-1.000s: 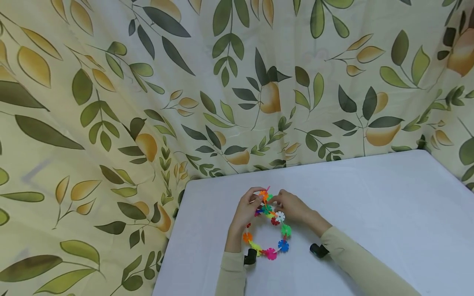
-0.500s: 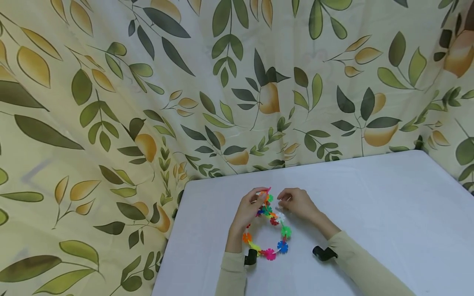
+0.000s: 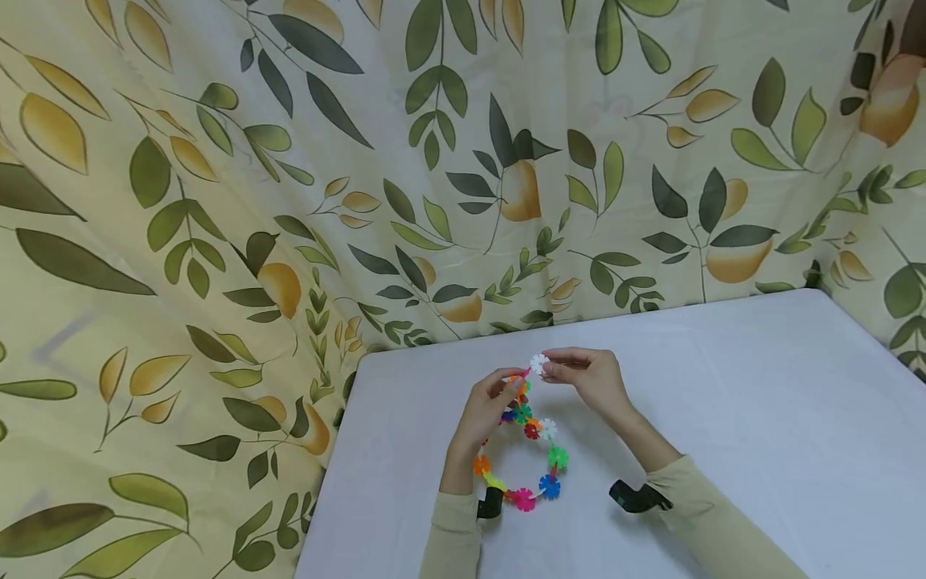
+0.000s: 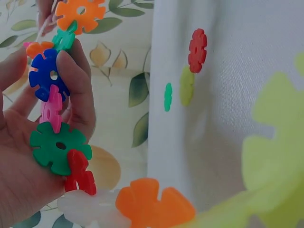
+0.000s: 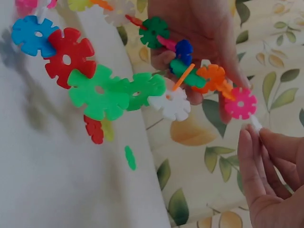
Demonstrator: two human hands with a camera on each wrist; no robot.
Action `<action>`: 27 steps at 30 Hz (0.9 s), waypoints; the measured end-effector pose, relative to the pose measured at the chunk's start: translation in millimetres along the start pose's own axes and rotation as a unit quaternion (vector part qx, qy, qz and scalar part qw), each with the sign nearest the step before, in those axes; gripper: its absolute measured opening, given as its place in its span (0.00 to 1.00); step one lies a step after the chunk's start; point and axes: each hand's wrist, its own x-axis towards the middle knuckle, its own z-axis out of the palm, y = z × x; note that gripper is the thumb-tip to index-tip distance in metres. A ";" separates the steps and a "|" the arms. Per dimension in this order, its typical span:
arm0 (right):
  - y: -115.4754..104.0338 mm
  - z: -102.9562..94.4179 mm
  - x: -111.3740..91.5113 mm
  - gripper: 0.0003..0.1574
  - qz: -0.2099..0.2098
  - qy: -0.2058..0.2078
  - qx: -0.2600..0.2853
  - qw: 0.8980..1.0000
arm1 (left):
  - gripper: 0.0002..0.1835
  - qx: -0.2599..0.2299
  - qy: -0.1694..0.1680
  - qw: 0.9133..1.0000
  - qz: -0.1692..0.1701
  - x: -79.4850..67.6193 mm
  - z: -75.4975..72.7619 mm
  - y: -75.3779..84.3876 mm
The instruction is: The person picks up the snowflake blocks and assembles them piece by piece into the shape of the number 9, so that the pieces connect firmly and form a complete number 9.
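My left hand [image 3: 481, 414] holds a closed loop of notched plastic snowflake discs at its far end, where a short tail stands up. A bright pink disc [image 5: 241, 103] tops this tail, after two orange discs [image 5: 210, 78]. With thumb and fingers, my right hand [image 3: 596, 386] pinches a white snowflake disc [image 3: 538, 365]. Edge-on in the right wrist view, that disc meets the pink one's rim. A blue disc [image 4: 50, 75] and a dark green disc [image 4: 61, 148] lie along my left palm. The loop hangs toward me, with light green discs [image 5: 99, 91] on its right side.
Loose discs lie on the white tabletop [image 3: 723, 418]: a red one [image 4: 198, 51] overlapping a yellow one [image 4: 187, 85], and a small green one [image 4: 168, 97]. A leaf-patterned curtain [image 3: 405, 161] hangs behind the table and along its left. Black wrist cameras [image 3: 640, 496] sit at both sleeves.
My right hand has drawn away from the chain to the right, then moved up and back with a white disc to the pink disc. The left hand has stayed nearly still.
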 end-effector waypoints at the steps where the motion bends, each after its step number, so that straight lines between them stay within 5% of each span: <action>1: -1.3 0.1 -0.6 0.20 -0.001 0.000 0.001 1.000 | 0.16 -0.001 -0.002 1.000 0.002 0.0 -0.1 -0.1; 27: -8.2 -0.6 -4.2 0.15 -0.047 -0.006 -0.087 0.995 | 0.13 -0.026 -0.013 0.999 0.015 -0.2 0.5 -1.1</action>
